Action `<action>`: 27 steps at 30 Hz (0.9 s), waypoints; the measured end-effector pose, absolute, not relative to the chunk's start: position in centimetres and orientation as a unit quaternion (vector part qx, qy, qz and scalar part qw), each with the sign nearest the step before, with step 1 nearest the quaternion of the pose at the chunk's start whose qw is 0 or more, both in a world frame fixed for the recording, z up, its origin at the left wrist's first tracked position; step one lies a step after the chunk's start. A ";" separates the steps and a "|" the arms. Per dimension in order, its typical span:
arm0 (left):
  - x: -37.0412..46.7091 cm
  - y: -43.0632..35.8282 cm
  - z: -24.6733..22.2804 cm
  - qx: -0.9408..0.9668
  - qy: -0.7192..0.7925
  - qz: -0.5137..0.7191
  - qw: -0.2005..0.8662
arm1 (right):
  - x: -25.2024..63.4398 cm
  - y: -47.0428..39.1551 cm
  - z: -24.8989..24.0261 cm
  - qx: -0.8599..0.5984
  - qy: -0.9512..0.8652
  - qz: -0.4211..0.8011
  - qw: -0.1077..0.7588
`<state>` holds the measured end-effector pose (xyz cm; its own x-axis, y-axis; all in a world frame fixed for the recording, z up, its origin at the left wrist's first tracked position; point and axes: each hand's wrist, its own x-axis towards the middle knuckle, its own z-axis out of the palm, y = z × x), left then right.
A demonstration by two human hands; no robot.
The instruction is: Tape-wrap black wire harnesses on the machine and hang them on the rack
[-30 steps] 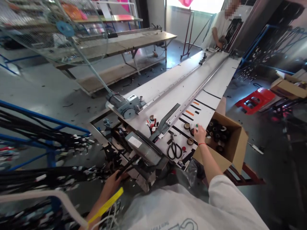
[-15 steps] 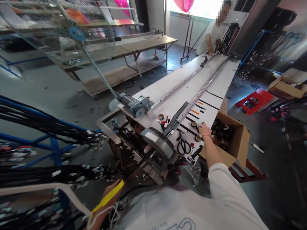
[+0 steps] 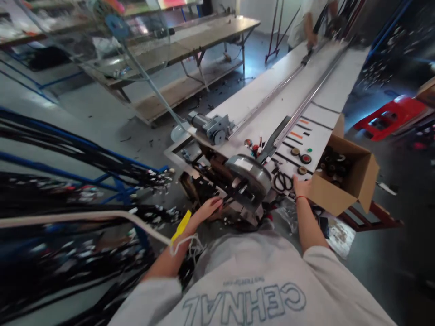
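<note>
My left hand [image 3: 211, 208] is at the near end of the bench, beside a grey round machine housing [image 3: 249, 174]. Its fingers are pressed together by dark parts under the housing; what they hold is too blurred to name. A yellow tag [image 3: 181, 227] and a white cord lie along that forearm. My right hand [image 3: 302, 185] rests at the bench's near right edge, fingers stretched out, between black-handled scissors [image 3: 283, 181] and a cardboard box [image 3: 331, 192]. Just beyond it lie a tape roll [image 3: 302, 170], a red-centred roll [image 3: 306, 159] and another roll [image 3: 295, 151].
The long white bench [image 3: 268, 108] carries metal rails, a grey motor unit [image 3: 217, 129] and several black and orange strips. Black cable bundles hang on a blue rack [image 3: 117, 190] at left. A co-worker [image 3: 309, 22] stands at the far end. A red stool [image 3: 390, 117] is at right.
My right hand has left the tape rolls and come back to the bench edge; a red-centred roll now shows where it was. My left hand has risen to the machine housing.
</note>
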<state>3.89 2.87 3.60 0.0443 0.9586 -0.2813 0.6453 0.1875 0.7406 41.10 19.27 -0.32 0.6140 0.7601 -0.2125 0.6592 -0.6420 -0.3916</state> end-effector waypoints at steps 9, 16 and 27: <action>7.8 6.6 3.1 0.644 0.646 0.172 0.371 | 40.8 18.9 -1.0 -0.897 -0.380 0.172 0.147; 7.4 3.4 2.9 0.609 0.653 0.210 0.398 | 40.8 18.8 -1.3 -0.893 -0.379 0.155 0.184; 6.0 3.9 3.7 0.661 0.683 0.129 0.284 | 40.9 19.0 -1.4 -0.897 -0.376 0.148 0.178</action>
